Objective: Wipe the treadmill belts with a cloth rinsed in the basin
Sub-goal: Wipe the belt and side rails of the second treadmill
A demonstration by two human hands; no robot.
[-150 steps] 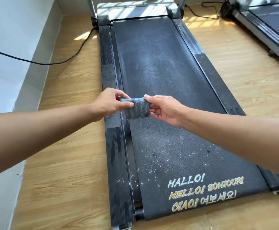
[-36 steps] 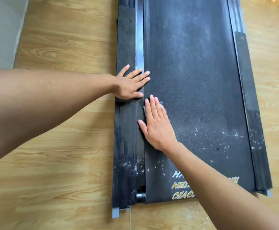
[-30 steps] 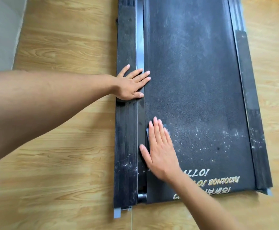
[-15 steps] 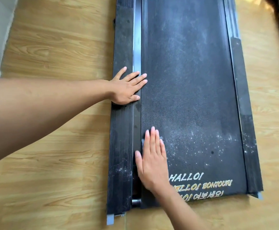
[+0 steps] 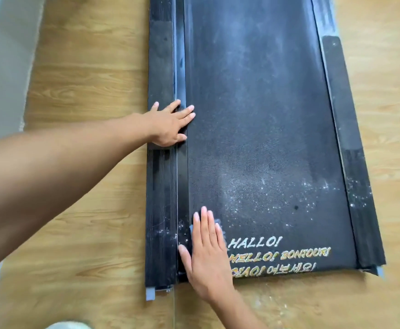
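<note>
Pressing flat with fingers straight, the right hand [image 5: 207, 255] covers the cloth [image 5: 220, 227] at the near left corner of the belt [image 5: 265, 115], beside the printed greetings [image 5: 256, 243]. Only the cloth's blue-grey edges show. The left hand [image 5: 170, 125] lies spread, palm down, across the left rail [image 5: 161, 186] and the belt's edge.

belt [image 5: 260, 119]: matt, grainy, dusty | side rail [image 5: 161, 67]: ribbed plastic | floor [image 5: 87, 67]: wood-grain

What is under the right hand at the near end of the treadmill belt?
A blue-grey cloth, pressed flat onto the treadmill belt by the right hand. Only small edges show beside the fingers; the palm covers the rest, so its fold cannot be seen.
</note>
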